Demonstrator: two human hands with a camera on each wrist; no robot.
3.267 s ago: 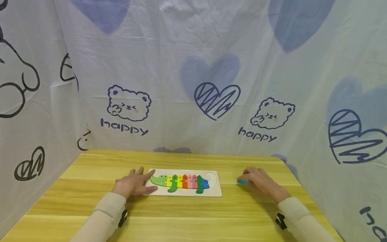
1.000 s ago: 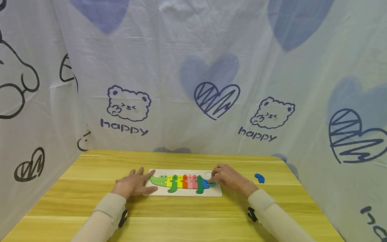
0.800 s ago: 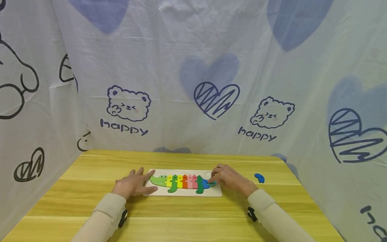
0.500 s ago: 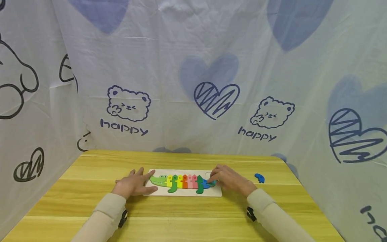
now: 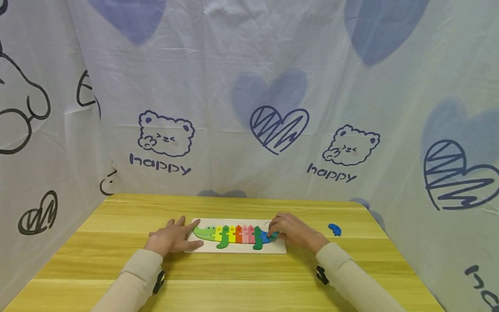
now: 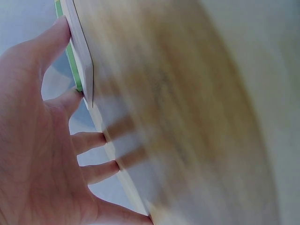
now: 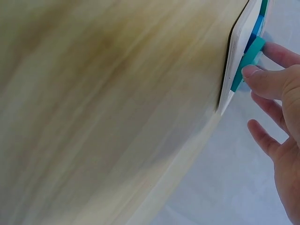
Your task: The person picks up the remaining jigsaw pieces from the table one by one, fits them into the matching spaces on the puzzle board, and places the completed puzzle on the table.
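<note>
A pale crocodile puzzle board lies on the table, with a green head piece at its left and several coloured body pieces along the middle. My left hand rests with spread fingers on the board's left end; in the left wrist view its thumb and forefinger touch the board's edge and the other fingertips meet the table. At the board's right end, my right hand pinches a teal puzzle piece between thumb and fingers. That piece is tilted, beside the blue piece, and partly hidden by the fingers.
A loose blue puzzle piece lies on the wooden table, right of my right hand. A white cloth printed with hearts and bears hangs behind the table and along both sides.
My right hand has carried the teal piece left from the table onto the board's right end, uncovering the loose blue piece. Lately it has shifted only slightly. My left hand has stayed put.
</note>
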